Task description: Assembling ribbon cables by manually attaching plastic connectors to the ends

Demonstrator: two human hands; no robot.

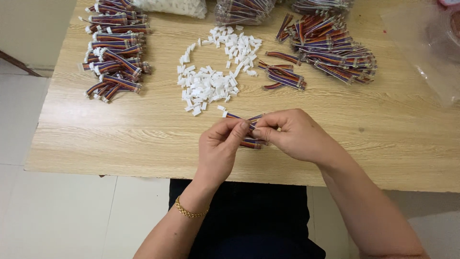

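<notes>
Toward the far left corner of the bench [72, 124] we are seeing one stack of striped ribbon-cable bundles [115, 48], too many and too overlapped to count. In the middle, one loose scatter of small white connector housings [211, 72] is lying, dozens at least. Near the front edge, our left hand [220, 146] and right hand [292, 134] are meeting, both pinching a short multicoloured ribbon cable [251, 143] between thumb and fingertips, with a white tip showing at its far end. To do this well, we judge, we are wanting the wires kept flat and in order and the grip close to the end. Farther right, two or three loose cables [282, 76] are lying beside one big heap of cables [330, 45], with clear plastic bags [421, 43] at the far right corner.
</notes>
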